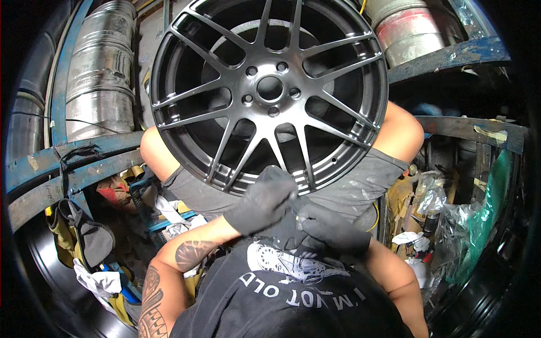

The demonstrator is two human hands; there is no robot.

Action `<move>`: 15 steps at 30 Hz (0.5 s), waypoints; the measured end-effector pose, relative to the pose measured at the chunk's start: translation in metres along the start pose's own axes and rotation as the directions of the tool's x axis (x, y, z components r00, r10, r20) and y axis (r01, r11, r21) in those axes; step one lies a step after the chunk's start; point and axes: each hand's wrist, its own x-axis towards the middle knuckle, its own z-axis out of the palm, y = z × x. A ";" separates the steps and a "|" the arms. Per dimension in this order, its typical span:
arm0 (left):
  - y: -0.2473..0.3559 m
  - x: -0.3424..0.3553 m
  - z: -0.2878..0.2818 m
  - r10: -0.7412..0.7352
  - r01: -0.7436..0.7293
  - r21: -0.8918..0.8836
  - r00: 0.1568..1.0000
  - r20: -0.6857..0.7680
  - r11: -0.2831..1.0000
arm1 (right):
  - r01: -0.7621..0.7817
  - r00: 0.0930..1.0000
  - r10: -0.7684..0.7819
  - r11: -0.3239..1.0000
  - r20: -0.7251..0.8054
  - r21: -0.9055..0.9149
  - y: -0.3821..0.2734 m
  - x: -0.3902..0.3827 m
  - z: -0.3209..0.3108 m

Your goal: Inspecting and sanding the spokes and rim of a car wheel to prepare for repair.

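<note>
Your left hand [264,201], gloved, curls over the six-o'clock rim of the dark alloy wheel [269,90] propped on your knees, while your right hand [332,228] pinches something small I cannot identify; judge the wheel heavy, rigid and smooth-coated, so grip rim or spokes.

On my right I see a crumpled clear plastic bag [431,191] among the clutter, and just beyond it a larger green plastic bag [479,225] hanging near the frame's edge. Below them lie small white wrappers or paper scraps [408,238]. I can make out no signs, screens or readable labels elsewhere.
</note>
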 end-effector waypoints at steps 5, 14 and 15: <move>-0.026 0.040 0.023 -0.007 0.005 0.182 1.000 0.009 0.983 | 0.029 0.998 -0.021 0.988 0.052 -0.152 -0.032 0.013 -0.009; -0.066 0.079 0.033 0.079 -0.033 0.352 0.990 -0.117 0.935 | -0.137 0.979 0.144 0.989 0.146 -0.059 -0.059 0.025 0.023; -0.064 0.093 0.030 0.087 -0.038 0.343 0.988 -0.127 0.938 | -0.128 0.989 0.116 0.981 0.092 0.147 -0.051 0.031 0.027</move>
